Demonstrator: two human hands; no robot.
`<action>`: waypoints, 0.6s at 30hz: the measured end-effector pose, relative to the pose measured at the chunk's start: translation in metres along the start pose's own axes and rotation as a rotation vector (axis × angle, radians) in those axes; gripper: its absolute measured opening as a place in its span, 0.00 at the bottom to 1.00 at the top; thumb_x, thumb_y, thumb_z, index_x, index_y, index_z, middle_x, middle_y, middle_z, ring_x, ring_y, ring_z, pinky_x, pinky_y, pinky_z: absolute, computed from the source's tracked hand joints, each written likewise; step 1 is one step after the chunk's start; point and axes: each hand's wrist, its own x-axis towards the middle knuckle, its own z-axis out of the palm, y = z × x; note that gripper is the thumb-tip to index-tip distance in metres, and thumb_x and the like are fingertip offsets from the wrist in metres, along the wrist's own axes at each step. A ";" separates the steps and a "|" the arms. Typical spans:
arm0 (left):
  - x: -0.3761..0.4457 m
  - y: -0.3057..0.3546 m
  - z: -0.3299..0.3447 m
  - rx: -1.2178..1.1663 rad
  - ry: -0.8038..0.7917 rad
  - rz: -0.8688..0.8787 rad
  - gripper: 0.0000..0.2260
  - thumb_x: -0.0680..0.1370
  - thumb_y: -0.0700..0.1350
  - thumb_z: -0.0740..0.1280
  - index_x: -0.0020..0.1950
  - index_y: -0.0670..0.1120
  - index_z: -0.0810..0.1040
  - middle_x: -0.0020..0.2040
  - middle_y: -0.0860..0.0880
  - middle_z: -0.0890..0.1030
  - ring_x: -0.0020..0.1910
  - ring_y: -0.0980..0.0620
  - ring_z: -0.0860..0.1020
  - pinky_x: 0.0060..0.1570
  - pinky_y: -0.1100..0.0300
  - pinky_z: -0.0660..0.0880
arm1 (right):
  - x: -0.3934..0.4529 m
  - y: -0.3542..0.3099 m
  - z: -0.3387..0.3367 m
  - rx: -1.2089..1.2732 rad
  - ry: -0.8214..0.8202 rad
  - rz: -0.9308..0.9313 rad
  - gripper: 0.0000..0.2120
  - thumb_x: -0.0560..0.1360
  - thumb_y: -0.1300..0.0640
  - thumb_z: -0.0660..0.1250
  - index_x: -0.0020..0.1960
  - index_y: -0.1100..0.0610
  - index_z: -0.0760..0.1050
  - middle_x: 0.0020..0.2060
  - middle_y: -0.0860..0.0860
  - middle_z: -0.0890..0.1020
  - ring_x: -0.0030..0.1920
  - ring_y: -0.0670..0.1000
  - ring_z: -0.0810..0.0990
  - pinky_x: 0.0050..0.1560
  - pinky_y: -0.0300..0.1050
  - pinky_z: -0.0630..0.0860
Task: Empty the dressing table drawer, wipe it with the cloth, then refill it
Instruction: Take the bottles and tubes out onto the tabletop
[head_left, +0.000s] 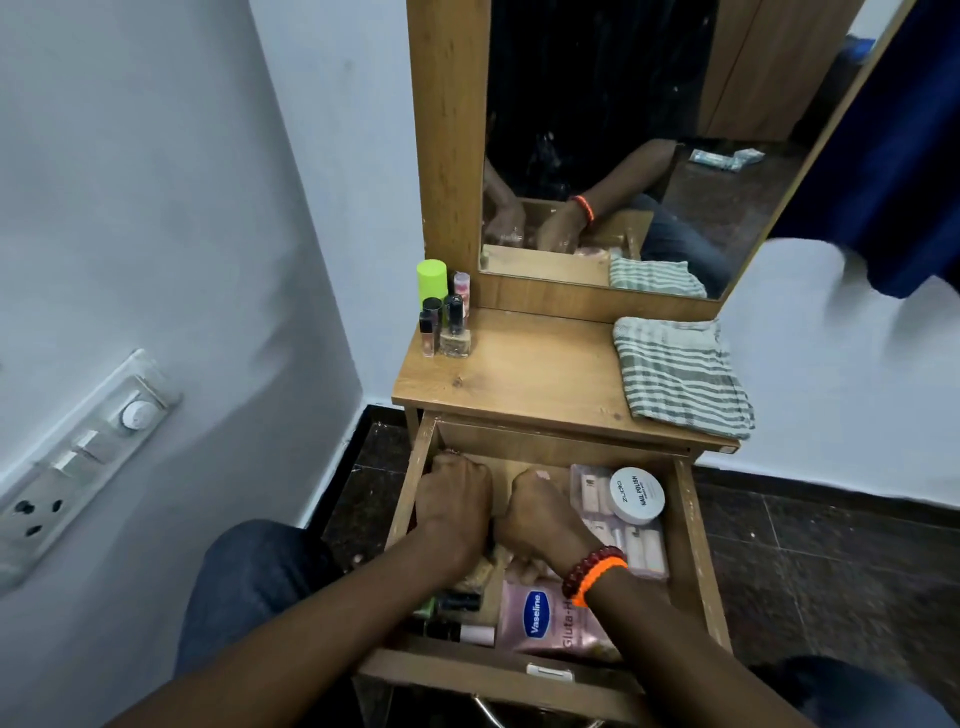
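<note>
Both hands are reaching into the pulled-out light wooden drawer (696, 545) of the dressing table: the left hand (454, 501) is lying knuckles-up with fingers curled at the back left corner and the right hand (540, 512) likewise beside it, though what either is gripping cannot be told. A pink Vaseline pouch (545, 618), a white round nail polish tub (637, 494) and small bottles (457, 618) are sitting in the drawer, while the folded grey-and-white striped cloth (680, 376) is lying on the tabletop's right side and a cluster of small cosmetic bottles (444, 314) is standing at its left rear

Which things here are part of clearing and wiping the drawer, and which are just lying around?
Part of the job: drawer, striped cloth, Vaseline tube, nail polish jar, bottles on the tabletop.
Lying about: mirror, wall switchboard, blue curtain.
</note>
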 end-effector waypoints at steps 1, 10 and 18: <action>0.000 0.000 0.001 0.006 0.003 0.001 0.12 0.81 0.41 0.66 0.65 0.43 0.77 0.63 0.41 0.77 0.60 0.48 0.79 0.51 0.57 0.78 | 0.003 0.001 0.005 0.054 -0.017 0.019 0.08 0.76 0.66 0.64 0.49 0.73 0.75 0.40 0.66 0.85 0.42 0.60 0.87 0.43 0.38 0.83; -0.018 -0.016 -0.032 -0.190 0.103 0.030 0.04 0.79 0.40 0.67 0.49 0.46 0.80 0.49 0.46 0.82 0.48 0.46 0.83 0.43 0.54 0.79 | -0.006 0.009 -0.003 0.141 0.118 -0.084 0.09 0.70 0.58 0.72 0.37 0.65 0.78 0.27 0.55 0.83 0.26 0.50 0.83 0.25 0.45 0.81; -0.009 -0.078 -0.109 -0.642 0.405 0.020 0.11 0.68 0.44 0.79 0.42 0.52 0.79 0.39 0.54 0.82 0.38 0.54 0.81 0.40 0.55 0.80 | -0.022 -0.037 -0.067 0.246 0.359 -0.366 0.12 0.75 0.54 0.76 0.41 0.63 0.80 0.30 0.54 0.84 0.24 0.46 0.83 0.23 0.41 0.78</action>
